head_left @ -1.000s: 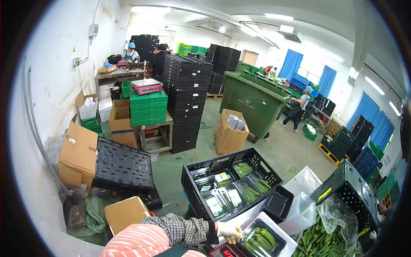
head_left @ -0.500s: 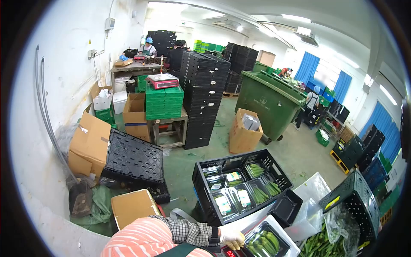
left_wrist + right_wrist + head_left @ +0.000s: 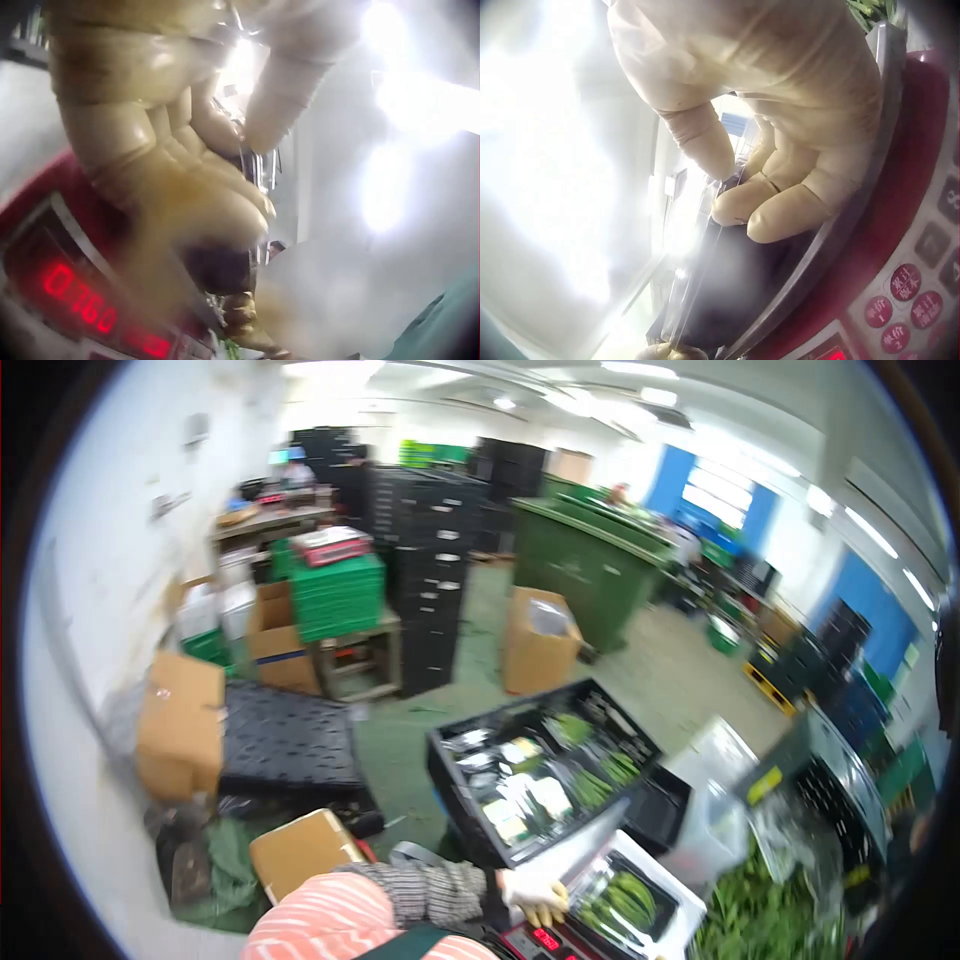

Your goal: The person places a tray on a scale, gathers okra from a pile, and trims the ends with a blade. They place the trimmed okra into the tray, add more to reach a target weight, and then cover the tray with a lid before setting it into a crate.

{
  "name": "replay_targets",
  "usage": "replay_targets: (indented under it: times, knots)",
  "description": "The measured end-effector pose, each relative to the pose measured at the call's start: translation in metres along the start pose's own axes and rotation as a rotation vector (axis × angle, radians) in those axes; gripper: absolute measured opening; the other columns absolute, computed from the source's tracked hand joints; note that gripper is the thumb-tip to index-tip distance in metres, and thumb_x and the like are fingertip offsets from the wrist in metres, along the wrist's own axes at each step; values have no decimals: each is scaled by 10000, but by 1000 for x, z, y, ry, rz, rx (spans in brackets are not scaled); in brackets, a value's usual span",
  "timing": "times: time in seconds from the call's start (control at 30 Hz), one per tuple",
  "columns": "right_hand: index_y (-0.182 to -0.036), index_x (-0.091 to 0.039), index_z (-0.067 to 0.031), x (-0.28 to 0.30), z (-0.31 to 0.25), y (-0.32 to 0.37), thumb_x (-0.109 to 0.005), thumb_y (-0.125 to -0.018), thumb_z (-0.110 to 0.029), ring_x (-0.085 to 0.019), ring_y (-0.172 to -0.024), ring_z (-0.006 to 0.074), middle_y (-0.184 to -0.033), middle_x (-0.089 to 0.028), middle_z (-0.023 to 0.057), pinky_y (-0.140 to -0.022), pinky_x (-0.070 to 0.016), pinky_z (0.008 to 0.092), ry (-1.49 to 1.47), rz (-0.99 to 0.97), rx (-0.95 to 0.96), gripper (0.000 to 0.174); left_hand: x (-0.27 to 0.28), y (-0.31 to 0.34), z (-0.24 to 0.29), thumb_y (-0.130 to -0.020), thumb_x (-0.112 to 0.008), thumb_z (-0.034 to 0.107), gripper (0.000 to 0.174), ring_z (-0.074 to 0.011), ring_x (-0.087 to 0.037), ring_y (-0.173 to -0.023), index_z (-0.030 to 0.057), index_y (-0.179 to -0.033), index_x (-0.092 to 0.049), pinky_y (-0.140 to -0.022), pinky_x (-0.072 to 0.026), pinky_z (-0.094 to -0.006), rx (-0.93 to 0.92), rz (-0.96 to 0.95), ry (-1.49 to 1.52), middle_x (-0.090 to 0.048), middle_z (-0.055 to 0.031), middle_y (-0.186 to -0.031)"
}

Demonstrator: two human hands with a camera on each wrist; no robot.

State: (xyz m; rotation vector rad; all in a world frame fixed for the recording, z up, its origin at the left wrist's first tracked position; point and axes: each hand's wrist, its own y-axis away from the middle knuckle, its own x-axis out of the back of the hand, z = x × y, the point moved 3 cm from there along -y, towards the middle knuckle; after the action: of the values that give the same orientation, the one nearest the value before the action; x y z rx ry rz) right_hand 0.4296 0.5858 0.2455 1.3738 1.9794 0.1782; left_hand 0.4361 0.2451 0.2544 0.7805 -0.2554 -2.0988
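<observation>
My left hand [image 3: 535, 898], in a pale glove, is at the near-left edge of a black tray of long green pods [image 3: 625, 900] that look like okra, under a clear lid. The tray stands on a red scale [image 3: 545, 938] with a lit red display. Close up in the left wrist view, the left thumb and fingers [image 3: 225, 202] grip the tray's edge above the display [image 3: 82, 300]. In the right wrist view, my gloved right hand [image 3: 780, 127] pinches the clear lid [image 3: 682, 292] over the dark tray, beside the scale's keypad [image 3: 907, 300]. The head view hides this hand.
A black crate [image 3: 448, 785] of packed trays stands just ahead. An empty black tray [image 3: 660, 810] and clear plastic boxes [image 3: 710, 840] sit right of it. Loose green pods [image 3: 755, 920] lie at the lower right. A cardboard box [image 3: 305, 855] is at my left.
The head view swings left and then back right, blurring now. The left hand stays at the tray's edge. A far worker by the right-hand tables has shifted and turned.
</observation>
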Motion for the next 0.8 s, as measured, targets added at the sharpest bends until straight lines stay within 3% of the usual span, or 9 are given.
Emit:
replay_targets:
  times: [0.03, 0.07, 0.13, 0.17, 0.2, 0.43, 0.53, 0.67, 0.8]
  knots:
    - [-1017, -518, -65, 13, 7, -12, -572, -794, -84, -562, -649, 208, -823, -583, 93, -584, -481, 344, -7, -42, 6, 231, 30, -29, -19, -867, -574, 266, 278, -105, -587, -703, 44, -1032, -545, -595, -503, -231, 2, -96, -45, -607, -67, -850]
    - [-1104, -459, -73, 10, 1, -22, -581, -741, -39, -540, -636, 219, -867, -560, 118, -587, -469, 365, -19, -63, 28, 384, 19, -4, 12, -871, -571, 260, 317, -111, -590, -754, 33, -1090, -539, -632, -504, -237, -93, 91, -117, -601, -60, -882]
    - [-855, -505, -75, 1, -2, -7, -567, -772, -56, -550, -619, 246, -674, -529, 77, -587, -470, 398, 66, 92, 126, 106, 39, -21, 23, -873, -573, 274, 418, -133, -592, -755, -22, -1159, -502, -653, -516, -253, -180, 267, -240, -599, -64, -894]
    - [-832, -500, -77, -6, -1, -4, -556, -790, -55, -549, -609, 230, -694, -538, 72, -593, -476, 381, 80, 92, 98, 73, 32, -13, 39, -872, -572, 271, 428, -142, -596, -764, -45, -1151, -499, -659, -521, -262, -248, 362, -335, -598, -74, -899]
    - [-1006, -498, -38, 4, 5, -8, -551, -815, -76, -584, -625, 178, -746, -562, 71, -602, -507, 320, 80, 61, 117, 202, 33, -22, 41, -868, -578, 265, 426, -147, -600, -772, -48, -1145, -499, -658, -524, -270, -251, 407, -297, -597, -81, -908]
    - [-1220, -415, 17, -9, 9, -7, -514, -833, -57, -578, -660, 125, -825, -547, 36, -621, -517, 283, 9, 192, 128, 407, 20, -49, 52, -880, -526, 228, 339, -157, -587, -807, -26, -1104, -525, -627, -534, -315, -109, 190, -325, -589, -73, -926]
    - [-1270, -382, 15, -29, 11, -10, -513, -833, -50, -567, -646, 127, -825, -550, 40, -618, -508, 282, -21, 197, 181, 461, 23, -41, 47, -873, -521, 145, 332, -174, -587, -911, -16, -1162, -498, -735, -518, -300, -209, 183, -277, -577, -95, -1042]
    - [-1264, -384, 17, -76, -8, -14, -541, -825, -39, -571, -680, 154, -834, -541, 52, -649, -496, 281, -2, 20, 394, 469, 11, -5, 65, -852, -485, 23, 453, -206, -495, -1103, -19, -1288, -370, -942, -402, -344, -545, 10, 156, -497, -104, -1218]
    - [-1293, -353, 14, -134, -40, -44, -531, -848, -53, -592, -784, 171, -944, -532, 105, -673, -504, 285, 181, 48, 424, 484, 58, 21, 53, -845, -530, 66, 428, -198, -515, -1077, 12, -1254, -412, -943, -393, -349, -461, 30, 420, -540, -93, -1184]
